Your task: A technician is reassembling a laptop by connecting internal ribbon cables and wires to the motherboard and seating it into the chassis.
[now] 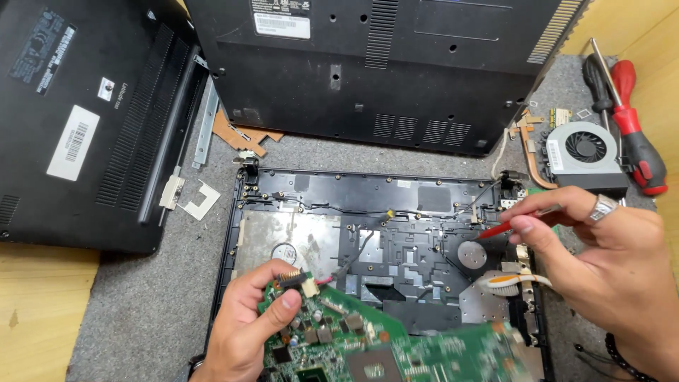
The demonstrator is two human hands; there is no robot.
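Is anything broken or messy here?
Messy, yes. The open laptop shell has no board inside: the left hand holds the green circuit board lifted out and tilted. A cooling fan lies loose beside two screwdrivers. The right hand holds a red tool. No breakage shows.

Glossy green circuit board [396,350], matt black plastic laptop shell [396,205] with dull metal shielding, rough grey carpet-like mat [141,311] over pale wooden bench [39,311], copper heat pipe [529,159], shiny steel ring [603,207].
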